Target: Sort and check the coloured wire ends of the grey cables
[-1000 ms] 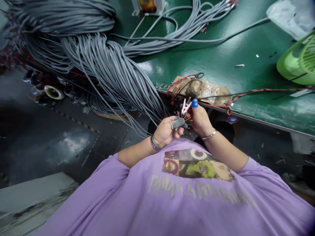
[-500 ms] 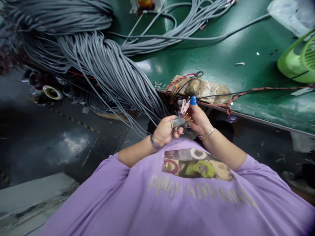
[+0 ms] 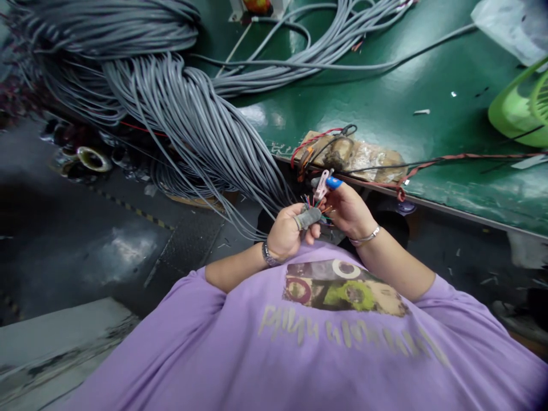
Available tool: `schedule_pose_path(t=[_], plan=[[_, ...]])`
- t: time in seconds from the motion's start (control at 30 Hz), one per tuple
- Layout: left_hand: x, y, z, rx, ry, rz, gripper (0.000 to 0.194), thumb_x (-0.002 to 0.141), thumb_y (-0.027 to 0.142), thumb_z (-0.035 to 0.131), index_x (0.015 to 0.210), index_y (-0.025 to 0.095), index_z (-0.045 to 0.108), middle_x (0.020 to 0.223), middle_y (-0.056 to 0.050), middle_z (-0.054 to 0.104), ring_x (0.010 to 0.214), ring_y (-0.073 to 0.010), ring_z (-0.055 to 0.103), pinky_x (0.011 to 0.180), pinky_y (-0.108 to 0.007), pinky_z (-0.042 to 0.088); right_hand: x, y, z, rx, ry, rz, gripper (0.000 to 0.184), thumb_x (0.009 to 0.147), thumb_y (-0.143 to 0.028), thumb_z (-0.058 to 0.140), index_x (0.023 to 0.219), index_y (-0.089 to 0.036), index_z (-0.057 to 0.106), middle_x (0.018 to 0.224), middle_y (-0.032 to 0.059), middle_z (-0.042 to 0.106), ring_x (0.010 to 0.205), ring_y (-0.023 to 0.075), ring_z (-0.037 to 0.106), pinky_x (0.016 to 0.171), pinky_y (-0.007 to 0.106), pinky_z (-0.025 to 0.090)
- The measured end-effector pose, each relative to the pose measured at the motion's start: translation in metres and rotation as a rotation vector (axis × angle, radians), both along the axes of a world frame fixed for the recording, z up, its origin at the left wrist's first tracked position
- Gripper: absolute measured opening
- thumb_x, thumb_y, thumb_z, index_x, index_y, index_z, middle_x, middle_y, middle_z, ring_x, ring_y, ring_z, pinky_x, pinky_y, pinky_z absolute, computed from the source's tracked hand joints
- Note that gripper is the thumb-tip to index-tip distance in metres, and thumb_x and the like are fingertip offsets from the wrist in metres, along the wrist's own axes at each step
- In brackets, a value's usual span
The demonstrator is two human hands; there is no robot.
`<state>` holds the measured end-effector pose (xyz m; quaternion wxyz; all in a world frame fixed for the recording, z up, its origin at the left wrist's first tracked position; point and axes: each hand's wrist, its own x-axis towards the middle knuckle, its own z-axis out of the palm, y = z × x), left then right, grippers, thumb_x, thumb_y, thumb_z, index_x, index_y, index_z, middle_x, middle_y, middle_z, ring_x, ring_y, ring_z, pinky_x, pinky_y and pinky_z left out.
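My left hand (image 3: 291, 229), a grey cover on its thumb, is closed on a spray of thin coloured wires (image 3: 326, 210) whose bare ends fan out above the thumb. In my right hand (image 3: 349, 210) a pink clothespin (image 3: 322, 185) is pinched, pressed by the thumb in its blue cover (image 3: 333, 182). The clothespin's lower end is right at the wires; whether it grips any of them I cannot tell. The fingertips of my right hand are partly hidden behind the clothespin and wires.
A thick bundle of grey cables (image 3: 205, 125) hangs over the edge of the green table (image 3: 385, 103). Close ahead of my hands lies a taped cardboard piece (image 3: 359, 154) with red and black leads. At the right stands a green basket (image 3: 509, 114); a plastic bag (image 3: 514, 28) lies behind it.
The thumb of my right hand has tipped from upright to lying across the clothespin, whose spread arms have come together. My left hand stays nearly in place with the wires.
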<state>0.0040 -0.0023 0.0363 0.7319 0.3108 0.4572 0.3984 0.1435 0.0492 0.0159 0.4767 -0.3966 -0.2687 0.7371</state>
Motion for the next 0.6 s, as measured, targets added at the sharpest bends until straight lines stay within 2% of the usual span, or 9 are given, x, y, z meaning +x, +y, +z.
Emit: schedule_pose_path(t=[0.07,0.17,0.27,0.43,0.6], plan=[[0.002,0.001,-0.002,0.004,-0.004,0.031,0.048,0.064,0.057,0.083,0.072,0.018,0.056,0.050,0.003,0.061,0.034,-0.0068,0.045,0.037,-0.021,0.033,-0.001,-0.001,-0.002,0.041,-0.052,-0.030,0.046,0.073,-0.065,0.075,0.077,-0.022,0.063,0.064,-0.0016,0.057,0.055,0.0116,0.047,0.053,0.027,0.041],[0.005,0.003,-0.004,0.009,-0.023,0.047,0.047,0.066,0.057,0.082,0.075,0.019,0.057,0.052,0.003,0.061,0.035,-0.0068,0.046,0.038,-0.021,0.034,-0.002,-0.004,-0.006,0.112,-0.167,-0.107,0.058,0.077,-0.081,0.061,0.079,-0.023,0.063,0.065,0.0004,0.057,0.058,0.0137,0.050,0.055,0.029,0.040],[0.008,0.004,-0.006,0.011,-0.043,0.039,0.047,0.066,0.057,0.082,0.074,0.019,0.056,0.052,0.003,0.061,0.035,-0.0067,0.046,0.038,-0.021,0.032,-0.005,-0.006,-0.010,0.149,-0.245,-0.167,0.067,0.073,-0.090,0.054,0.076,-0.023,0.062,0.064,0.0012,0.056,0.060,0.0154,0.053,0.054,0.029,0.040],[0.012,0.005,-0.008,-0.005,-0.057,0.036,0.048,0.066,0.057,0.082,0.074,0.019,0.055,0.052,0.003,0.060,0.036,-0.0067,0.046,0.038,-0.021,0.032,-0.009,0.001,-0.010,0.057,-0.159,-0.097,0.077,0.064,-0.097,0.052,0.077,-0.022,0.062,0.067,0.0024,0.062,0.057,0.0144,0.055,0.054,0.028,0.045],[0.013,0.006,-0.011,-0.009,-0.060,0.045,0.049,0.066,0.058,0.082,0.075,0.018,0.055,0.054,0.002,0.062,0.036,-0.0068,0.047,0.039,-0.021,0.033,-0.008,0.006,-0.012,0.042,-0.068,-0.051,0.075,0.066,-0.093,0.057,0.086,-0.021,0.067,0.067,0.0023,0.065,0.055,0.0149,0.059,0.052,0.028,0.047]])
